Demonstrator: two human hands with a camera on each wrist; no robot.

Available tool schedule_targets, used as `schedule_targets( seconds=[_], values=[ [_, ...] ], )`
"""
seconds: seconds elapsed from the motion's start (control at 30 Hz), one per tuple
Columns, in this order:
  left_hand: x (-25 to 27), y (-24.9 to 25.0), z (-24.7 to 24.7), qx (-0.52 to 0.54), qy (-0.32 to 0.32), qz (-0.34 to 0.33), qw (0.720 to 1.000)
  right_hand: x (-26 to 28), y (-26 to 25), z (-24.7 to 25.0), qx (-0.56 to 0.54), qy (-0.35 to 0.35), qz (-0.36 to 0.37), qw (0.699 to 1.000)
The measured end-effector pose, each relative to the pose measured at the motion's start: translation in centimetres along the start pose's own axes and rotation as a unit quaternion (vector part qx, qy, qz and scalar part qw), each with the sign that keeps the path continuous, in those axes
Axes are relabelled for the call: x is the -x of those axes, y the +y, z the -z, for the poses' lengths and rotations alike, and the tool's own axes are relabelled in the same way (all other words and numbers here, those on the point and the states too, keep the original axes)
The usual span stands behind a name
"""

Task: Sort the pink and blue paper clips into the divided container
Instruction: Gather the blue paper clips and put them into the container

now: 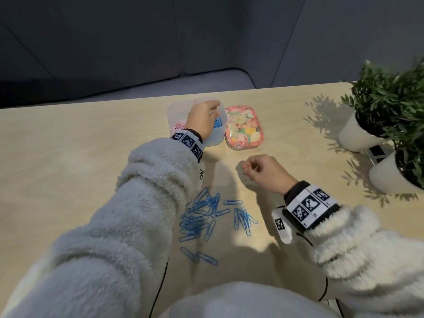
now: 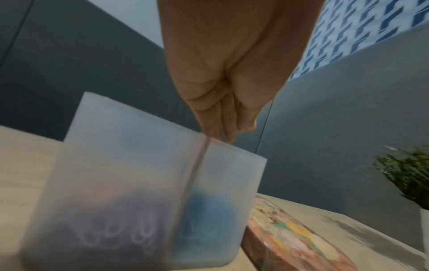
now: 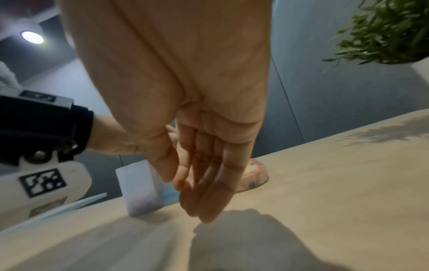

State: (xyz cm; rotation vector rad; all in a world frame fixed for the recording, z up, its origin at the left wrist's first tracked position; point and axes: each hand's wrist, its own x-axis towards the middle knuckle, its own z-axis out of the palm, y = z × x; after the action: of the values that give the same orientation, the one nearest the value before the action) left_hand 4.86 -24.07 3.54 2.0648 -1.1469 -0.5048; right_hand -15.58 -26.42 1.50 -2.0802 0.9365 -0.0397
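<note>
A frosted divided container (image 1: 214, 138) stands at the table's far middle. Pink paper clips (image 1: 178, 128) lie in its left half and blue ones (image 1: 217, 124) in its right half. My left hand (image 1: 213, 111) hangs over the right half, fingers (image 2: 228, 126) straight and pointing down at the rim by the divider; I see no clip in them. Through the container wall (image 2: 116, 165) the pink clips (image 2: 120, 236) and blue clips (image 2: 204, 210) show blurred. Several loose blue clips (image 1: 204, 216) lie on the table near me. My right hand (image 1: 250, 168) hovers empty, fingers (image 3: 216, 192) relaxed.
A flowered tin (image 1: 243, 126) lies right of the container. Two potted plants in white pots (image 1: 358, 136) (image 1: 394, 177) stand at the table's right edge. A few more blue clips (image 1: 199, 257) lie close to my body. The table's far edge runs just behind the container.
</note>
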Motion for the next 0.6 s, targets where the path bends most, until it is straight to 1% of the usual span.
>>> schedule_targets(
  seconds=[0.1, 0.17, 0.2, 0.27, 0.33, 0.4, 0.43, 0.53, 0.6],
  values=[
    [2.1, 0.6, 0.8, -0.032, 0.005, -0.063, 0.998, 2.5, 1.5, -1.1, 0.058, -0.027, -0.029, 0.998],
    [4.5, -0.2, 0.7, -0.06, -0.015, -0.072, 0.995, 4.2, 2.5, -2.0, 0.073, -0.056, -0.052, 0.994],
    [5.8, -0.9, 0.5, -0.09, -0.043, -0.062, 0.993, 5.0, 2.9, -2.5, 0.085, -0.065, -0.058, 0.993],
    [8.3, -2.5, 0.0, -0.162, -0.117, -0.026, 0.98, 6.2, 3.4, -3.5, 0.107, -0.061, -0.066, 0.99],
    [10.7, -3.9, -0.6, -0.205, -0.161, 0.035, 0.965, 7.1, 3.4, -4.6, 0.114, -0.048, -0.064, 0.99],
    [12.6, -4.9, -1.5, -0.239, -0.17, 0.077, 0.953, 7.6, 3.1, -5.7, 0.135, -0.037, -0.058, 0.988],
    [13.5, -5.1, -2.1, -0.255, -0.17, 0.083, 0.948, 7.6, 2.8, -6.2, 0.156, -0.031, -0.055, 0.986],
    [15.5, -4.9, -3.6, -0.268, -0.153, 0.08, 0.948, 7.1, 1.5, -7.3, 0.209, -0.026, -0.051, 0.976],
    [16.2, -4.3, -4.3, -0.271, -0.146, 0.078, 0.948, 6.8, 0.7, -7.4, 0.205, -0.024, -0.06, 0.977]
  ],
)
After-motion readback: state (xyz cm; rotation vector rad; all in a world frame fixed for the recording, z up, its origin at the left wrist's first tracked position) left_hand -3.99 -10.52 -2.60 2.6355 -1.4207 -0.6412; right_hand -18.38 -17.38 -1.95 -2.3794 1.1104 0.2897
